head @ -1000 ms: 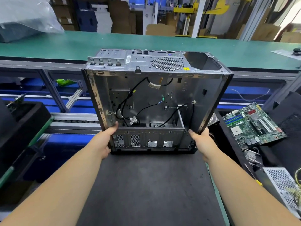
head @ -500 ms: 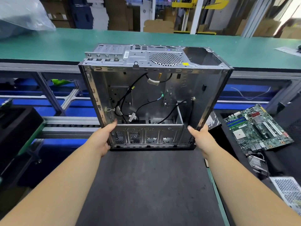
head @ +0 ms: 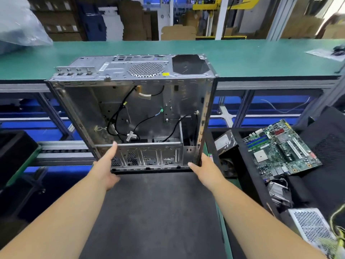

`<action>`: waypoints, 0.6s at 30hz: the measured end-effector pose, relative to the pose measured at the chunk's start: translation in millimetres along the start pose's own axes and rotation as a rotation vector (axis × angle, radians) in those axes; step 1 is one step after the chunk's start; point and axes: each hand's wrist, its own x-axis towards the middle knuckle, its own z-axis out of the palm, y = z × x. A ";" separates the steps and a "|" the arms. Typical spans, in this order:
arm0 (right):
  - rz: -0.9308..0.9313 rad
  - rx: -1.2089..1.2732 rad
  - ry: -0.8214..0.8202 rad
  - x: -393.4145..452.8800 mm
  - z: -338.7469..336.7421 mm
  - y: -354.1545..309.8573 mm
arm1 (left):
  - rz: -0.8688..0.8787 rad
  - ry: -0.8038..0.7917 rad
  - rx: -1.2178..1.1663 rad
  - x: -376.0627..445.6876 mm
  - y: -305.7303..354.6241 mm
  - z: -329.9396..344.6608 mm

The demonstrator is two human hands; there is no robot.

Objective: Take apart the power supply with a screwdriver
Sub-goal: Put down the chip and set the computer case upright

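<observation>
While its open side faces the camera, the stripped computer case (head: 141, 116) stands tilted at the far edge of the dark mat (head: 155, 212), its lower front rim touching the mat and its top leaning toward the green bench (head: 261, 57) behind. Loose black cables (head: 119, 116) hang inside against the back panel; the square bay at the top right corner (head: 188, 65) is a dark hole. The left hand (head: 107, 167) grips the case's lower left corner, thumb laid up along the inner rail, the other fingers hidden behind the metal. The right hand (head: 202, 168) holds the lower right edge, thumb on the front; its fingers wrap out of sight round the side wall. In front of the case the mat lies bare between the two forearms. Just right of the case a black tray (head: 248, 165) crowds the mat's edge, holding a motherboard (head: 280, 148), a hard drive (head: 224, 142) partly covered, and a perforated metal box (head: 313, 227) cut off by the frame's lower right. On the left, a black bin (head: 13, 146) is only partly seen.
</observation>
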 end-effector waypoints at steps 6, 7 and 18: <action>-0.061 -0.282 0.097 11.9 -3.5 8.7 | -0.006 0.089 0.040 -7.9 -30.6 34.9; -0.058 -0.317 0.104 13.9 -4.6 8.3 | -0.003 0.112 0.030 -7.1 -31.8 37.2; -0.032 -0.440 0.042 27.0 -4.0 5.9 | 0.067 0.146 -0.003 5.2 -29.4 44.0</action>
